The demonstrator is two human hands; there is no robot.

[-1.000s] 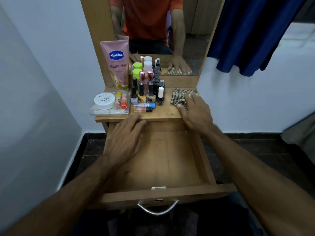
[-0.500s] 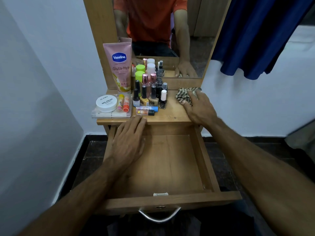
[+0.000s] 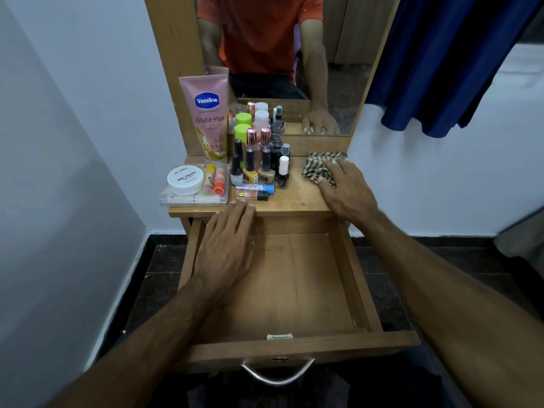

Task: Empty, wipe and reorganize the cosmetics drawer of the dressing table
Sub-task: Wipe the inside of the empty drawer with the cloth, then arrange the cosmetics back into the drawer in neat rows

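Looks like a bedroom corner in someone's home. There's a small wooden dressing table (image 3: 294, 201) with a mirror (image 3: 282, 69) pushed against plain white walls (image 3: 88, 83), the top crowded with nail polish bottles (image 3: 259, 169), a Vaseline lotion tube (image 3: 207, 116) and a tub of nail polish remover pads (image 3: 185, 179). A dark blue curtain (image 3: 447, 60) hangs on the right, over dark stone flooring (image 3: 164, 272).

We read "Vaseline", "Gluta-Hya" and "10X" on the pink tube (image 3: 207, 119), and "ZUDIO" and "NAIL POLISH" on the white round jar (image 3: 185, 179).
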